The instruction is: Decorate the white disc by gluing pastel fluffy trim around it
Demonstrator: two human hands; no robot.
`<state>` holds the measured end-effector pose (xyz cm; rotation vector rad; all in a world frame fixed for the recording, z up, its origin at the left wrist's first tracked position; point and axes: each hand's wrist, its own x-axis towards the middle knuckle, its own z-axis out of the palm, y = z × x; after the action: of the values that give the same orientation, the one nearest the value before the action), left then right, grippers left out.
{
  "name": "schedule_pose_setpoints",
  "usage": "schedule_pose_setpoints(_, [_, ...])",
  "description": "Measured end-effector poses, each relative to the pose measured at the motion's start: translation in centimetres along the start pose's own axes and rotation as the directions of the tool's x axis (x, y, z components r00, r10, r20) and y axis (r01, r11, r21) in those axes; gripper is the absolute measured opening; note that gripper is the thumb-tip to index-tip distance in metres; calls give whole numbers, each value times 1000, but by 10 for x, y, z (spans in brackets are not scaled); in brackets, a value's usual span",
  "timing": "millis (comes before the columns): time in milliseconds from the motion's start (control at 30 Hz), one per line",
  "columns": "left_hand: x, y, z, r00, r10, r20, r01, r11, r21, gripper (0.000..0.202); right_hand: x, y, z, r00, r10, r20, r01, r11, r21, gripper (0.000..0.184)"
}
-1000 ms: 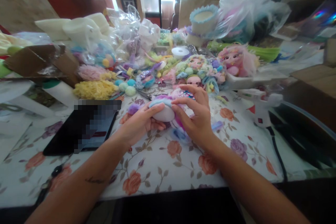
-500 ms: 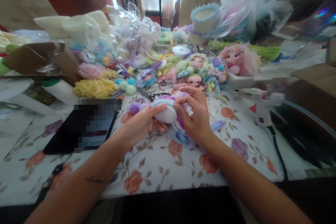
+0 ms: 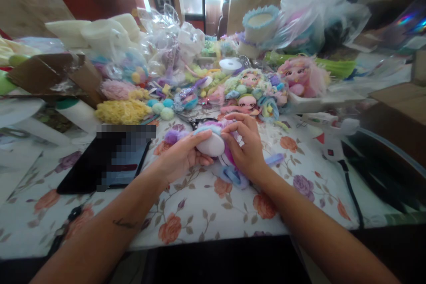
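Observation:
My left hand (image 3: pixel 181 157) grips a white round foam piece (image 3: pixel 210 145) trimmed with blue and purple fluffy yarn, thumb on top and fingers beneath. My right hand (image 3: pixel 244 146) curls round the piece's right side, fingertips pressed on the pink and purple trim. Both hands hover just above the floral tablecloth (image 3: pixel 206 213). Loose blue and purple fluffy bits (image 3: pixel 233 175) lie under my right hand.
A black tablet (image 3: pixel 109 162) lies to the left. A white glue gun (image 3: pixel 328 135) with a black cord sits to the right. Behind my hands are doll faces (image 3: pixel 248 91), pompoms, yellow fluff (image 3: pixel 121 112), scissors, a ribbon spool (image 3: pixel 230 65), plastic bags and a cardboard box (image 3: pixel 49 75).
My right hand's fingers have curled in from spread above the piece to pressed against its right side. The left hand keeps its grip.

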<state>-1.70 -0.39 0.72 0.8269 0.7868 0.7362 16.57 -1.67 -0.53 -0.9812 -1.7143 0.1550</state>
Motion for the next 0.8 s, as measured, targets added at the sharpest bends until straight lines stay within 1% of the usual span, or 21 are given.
schedule_pose_setpoints(133, [1,-1,3,999,43,-17,-42,999,35,31,1,-5,-4,998,65,7,-65,996,54,16])
schedule_pose_setpoints(267, [-2,-1,7,997,66,-34,-62,992,111,40,2,-9,-6,995,96,3,-96,994,62,11])
schedule_pose_setpoints(400, [-2,-2,7,998,65,-20,-62,992,112,40,1,-9,-5,992,124,-4,-123,991,61,7])
schedule_pose_setpoints(533, [-3,-3,6,999,47,-26,-43,989,142,42,3,-10,-5,988,157,7,-157,984,84,9])
schedule_pose_setpoints(667, [-3,-4,6,999,37,-19,-34,989,141,37,5,-10,-7,981,190,30,-192,975,111,13])
schedule_pose_setpoints(800, [-3,-4,6,999,38,-24,-34,990,136,32,6,-8,-8,966,247,75,-256,951,172,14])
